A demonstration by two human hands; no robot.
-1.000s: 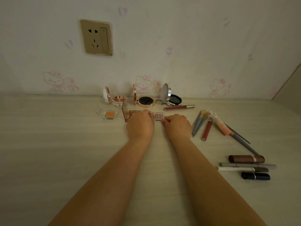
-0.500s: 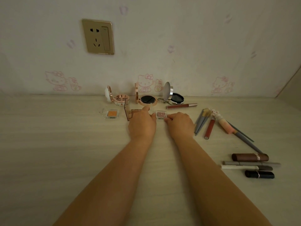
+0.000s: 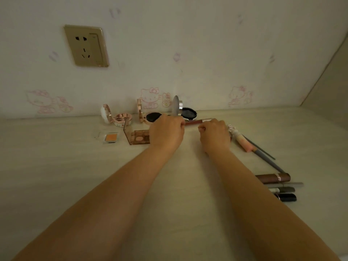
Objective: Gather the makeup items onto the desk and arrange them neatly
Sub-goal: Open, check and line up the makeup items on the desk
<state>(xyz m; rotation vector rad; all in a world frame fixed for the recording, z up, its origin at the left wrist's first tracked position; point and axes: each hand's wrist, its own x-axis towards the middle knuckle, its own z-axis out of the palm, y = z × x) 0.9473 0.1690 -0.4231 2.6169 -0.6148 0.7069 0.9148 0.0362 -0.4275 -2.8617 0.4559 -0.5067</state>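
On the wall at the far left sits a socket. Below it, on the pale desk, a small orange eyeshadow pan lies flat. Just behind it an open rose-gold compact stands with its lid up, and to the right an open brown palette lies with its clear lid upright. Behind that palette a second compact with a black pad rests near the wall. The left hand covers the palette's right edge, and its grip is curled around the left end of a slim reddish lip tube that lies crosswise. Behind the tube stands a round mirror compact. The right hand reaches the tube's other end with fingers curled; it seems to pinch it, though the contact is partly hidden. Farther right a pink brush and grey brushes lie slanted, and near the desk's right side a brown lipstick, two pencils and a black lipstick lie in a row.
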